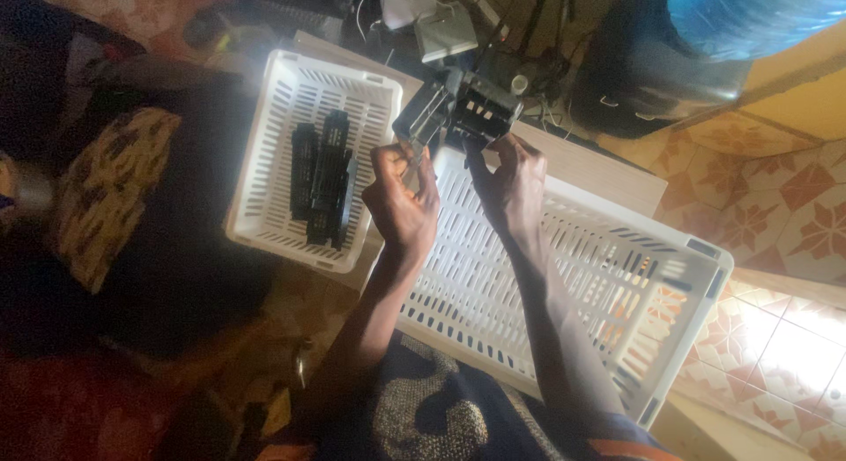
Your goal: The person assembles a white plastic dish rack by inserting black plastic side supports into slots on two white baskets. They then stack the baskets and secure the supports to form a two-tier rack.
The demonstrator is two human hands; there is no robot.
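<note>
Scene is dim overall. Left side falls into deep shadow. Sunlight strikes the tiled floor [775, 338] at lower right. Focus is soft; edges are slightly blurred.

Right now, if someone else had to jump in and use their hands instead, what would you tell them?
Left hand: closed on the grey side of the black and grey plastic part, held up above the baskets.
Right hand: fingertips pinching the part's black end.
Smaller white basket, to the left: several long black parts already lie in it, side by side.
Larger white basket, under both hands: nothing shows in it.
Done: those black pieces are in the smaller basket.
Left: the part in hand is in neither basket yet. Whether anything on it is loose, I cannot tell.
</note>
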